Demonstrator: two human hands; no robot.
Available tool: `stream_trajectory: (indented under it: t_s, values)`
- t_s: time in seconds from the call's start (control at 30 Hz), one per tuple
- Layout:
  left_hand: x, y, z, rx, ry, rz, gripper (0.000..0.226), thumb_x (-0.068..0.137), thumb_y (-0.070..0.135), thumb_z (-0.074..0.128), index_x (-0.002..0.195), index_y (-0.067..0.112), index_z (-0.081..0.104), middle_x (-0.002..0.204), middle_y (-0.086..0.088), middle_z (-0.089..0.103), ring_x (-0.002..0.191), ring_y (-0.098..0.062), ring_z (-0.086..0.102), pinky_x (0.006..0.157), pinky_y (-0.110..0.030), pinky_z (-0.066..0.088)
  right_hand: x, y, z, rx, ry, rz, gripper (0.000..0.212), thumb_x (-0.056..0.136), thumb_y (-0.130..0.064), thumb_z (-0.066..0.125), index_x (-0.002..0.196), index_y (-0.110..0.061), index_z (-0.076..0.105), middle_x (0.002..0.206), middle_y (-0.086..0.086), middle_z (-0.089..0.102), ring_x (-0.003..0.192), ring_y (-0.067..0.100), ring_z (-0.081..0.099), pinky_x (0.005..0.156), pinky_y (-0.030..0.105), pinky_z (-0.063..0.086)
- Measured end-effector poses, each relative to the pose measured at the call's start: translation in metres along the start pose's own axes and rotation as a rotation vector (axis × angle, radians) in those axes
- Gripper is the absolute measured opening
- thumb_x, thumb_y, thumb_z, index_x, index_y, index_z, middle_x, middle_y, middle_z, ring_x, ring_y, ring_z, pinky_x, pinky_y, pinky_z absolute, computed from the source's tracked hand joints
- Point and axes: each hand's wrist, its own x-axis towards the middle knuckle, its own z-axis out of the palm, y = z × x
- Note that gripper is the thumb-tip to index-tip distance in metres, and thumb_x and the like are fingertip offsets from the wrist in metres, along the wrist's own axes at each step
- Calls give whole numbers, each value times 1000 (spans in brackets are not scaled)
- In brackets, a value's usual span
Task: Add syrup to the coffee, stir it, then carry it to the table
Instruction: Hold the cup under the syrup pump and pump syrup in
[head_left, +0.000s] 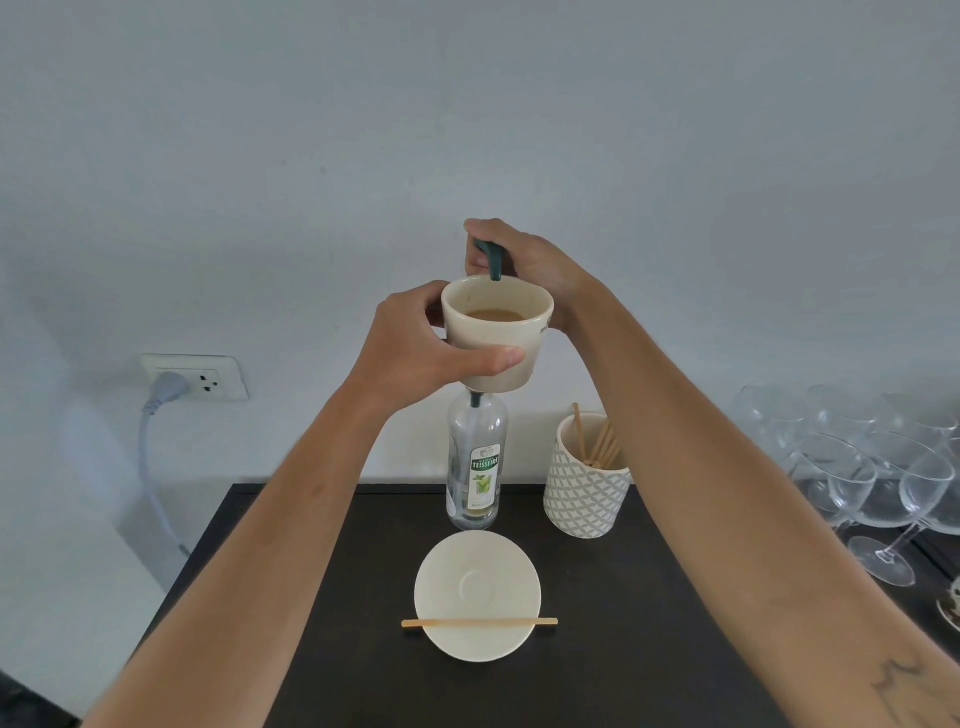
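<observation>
The left hand (410, 348) wraps one cream cup (496, 332), its thumb (488, 360) lying across the near wall and the other fingers curled round the far left side; the cup is smooth, tapered toward its base, held in the air and holding pale brown coffee (493, 315); just behind the cup's far rim the right hand (524, 260) curls its fingers over one dark green pump head (491, 260), whose spout bends down over the rim; directly below the left thumb stands one clear glass syrup bottle (475, 462) with a green and white label, its neck hidden by the cup's base; nearer than both hands, on the dark matte counter (649, 623), lies one round cream saucer (477, 592) with a shallow ring at its middle, and one flat wooden stir stick (478, 621) rests across its near edge, both ends overhanging; right of the bottle, below the right wrist, one patterned grey and white holder (584, 483) carries several more wooden sticks, partly covered by the right forearm; further right stand several clear stemmed glasses (883, 488), too overlapped to count; far left of the left hand, one white wall socket (208, 376) holds a grey plug.
</observation>
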Motion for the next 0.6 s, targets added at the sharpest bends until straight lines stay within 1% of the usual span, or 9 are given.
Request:
stream_trajectory:
  t_s: [0.17, 0.33, 0.5, 0.6]
  values:
    - [0, -1, 1, 4, 3, 12, 59, 61, 35, 95, 112, 21, 71, 102, 11, 74, 97, -5, 69, 81, -29, 60, 1, -1, 0, 25, 0, 14, 48, 106, -34, 48, 62, -14, 43, 58, -2, 40, 48, 12, 41, 53, 23, 42]
    - [0, -1, 3, -5, 5, 17, 70, 49, 53, 89, 110, 23, 71, 100, 13, 74, 95, -4, 69, 80, -27, 60, 2, 0, 0, 48, 0, 14, 49, 106, -34, 48, 62, -15, 42, 57, -3, 40, 48, 12, 41, 53, 23, 41]
    - [-1, -2, 3, 15, 2, 15, 61, 55, 44, 93, 109, 25, 70, 99, 13, 74, 94, -3, 68, 82, -29, 60, 2, 2, 0, 61, 12, 12, 48, 106, -35, 49, 62, -15, 42, 58, -4, 41, 49, 11, 41, 52, 22, 42]
    - [0, 0, 3, 5, 5, 13, 68, 50, 53, 89, 109, 25, 71, 100, 13, 74, 95, -3, 68, 80, -29, 60, 3, 2, -1, 30, 25, 17, 47, 104, -37, 51, 62, -15, 46, 60, -2, 43, 51, 12, 42, 56, 24, 42]
